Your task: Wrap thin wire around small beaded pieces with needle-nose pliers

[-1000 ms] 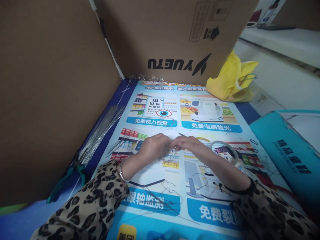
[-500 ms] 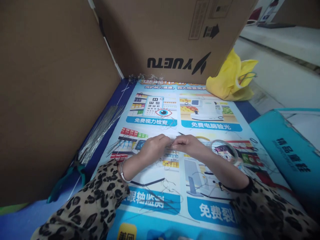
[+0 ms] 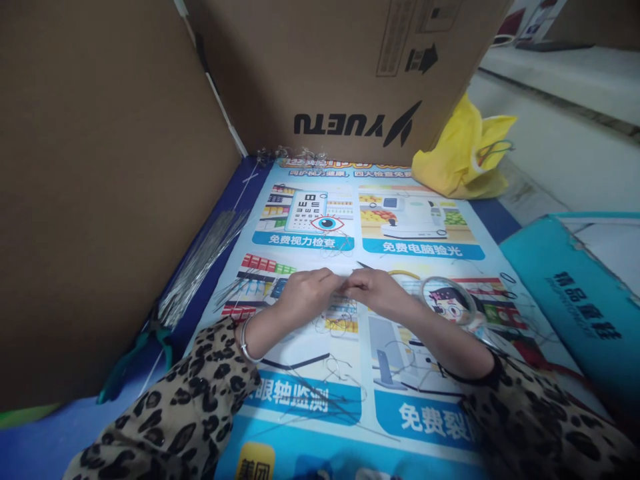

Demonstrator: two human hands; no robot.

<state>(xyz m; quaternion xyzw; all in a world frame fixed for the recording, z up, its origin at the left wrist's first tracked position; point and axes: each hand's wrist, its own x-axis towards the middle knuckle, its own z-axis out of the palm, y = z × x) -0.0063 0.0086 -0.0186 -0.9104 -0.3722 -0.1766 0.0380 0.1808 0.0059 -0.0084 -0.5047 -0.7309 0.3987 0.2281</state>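
Note:
My left hand (image 3: 313, 293) and my right hand (image 3: 377, 291) meet over the middle of a printed poster (image 3: 345, 267), fingertips almost touching. Both are closed in a pinch on a thin wire, mostly hidden by the fingers. Just beneath the hands lie loops of fine wire (image 3: 341, 321) on the poster. A tool with a dark pointed tip (image 3: 364, 265) and a yellow handle (image 3: 405, 274) lies behind my right hand, partly covered by it. Loose bent wires (image 3: 337, 368) are scattered nearer to me.
On the left, a bundle of straight silver wires (image 3: 200, 267) lies near teal-handled pliers (image 3: 137, 360). Cardboard walls (image 3: 350, 73) stand left and behind. To the right are a tape roll (image 3: 471, 313), a yellow bag (image 3: 460, 163) and a teal box (image 3: 560, 280). Twisted wire pieces (image 3: 295, 157) sit at the back.
Both hands stay in nearly the same place, still pinched together; the fingers have shifted only slightly. The view has tilted a little. Nothing else has visibly moved.

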